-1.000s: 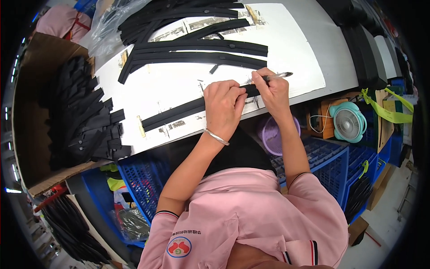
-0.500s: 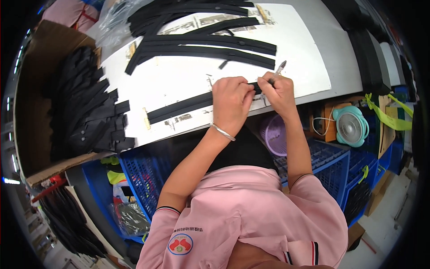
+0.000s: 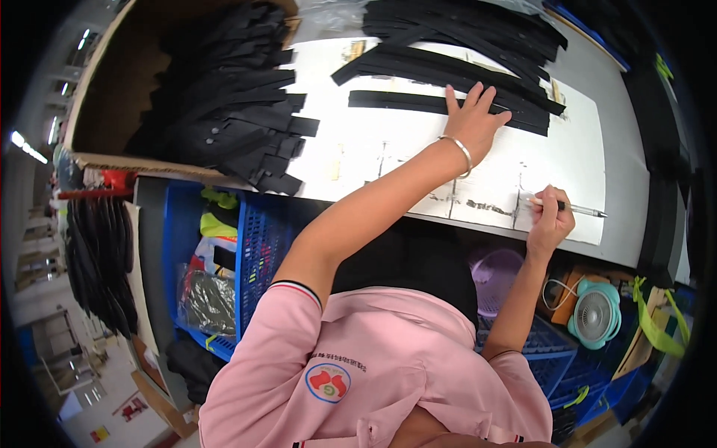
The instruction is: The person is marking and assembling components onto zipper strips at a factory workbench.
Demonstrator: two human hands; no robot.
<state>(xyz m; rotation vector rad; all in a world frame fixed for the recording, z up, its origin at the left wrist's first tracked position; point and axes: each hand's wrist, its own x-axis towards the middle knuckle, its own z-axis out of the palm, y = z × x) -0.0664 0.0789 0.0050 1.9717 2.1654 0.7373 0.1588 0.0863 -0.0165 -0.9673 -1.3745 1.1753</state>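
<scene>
Left hand [image 3: 475,128] — fingers spread on strips [image 3: 396,100], upper centre, seemingly done; right hand [image 3: 551,224] — pinching pen [image 3: 584,210]; boxed strips [image 3: 224,123], upper left, seemingly remaining.

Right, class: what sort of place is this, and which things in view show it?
Probably a workshop or small factory: a cardboard box holds many black strips, a white board with dark marks lies on the worktable, and blue plastic crates stand below.
</scene>
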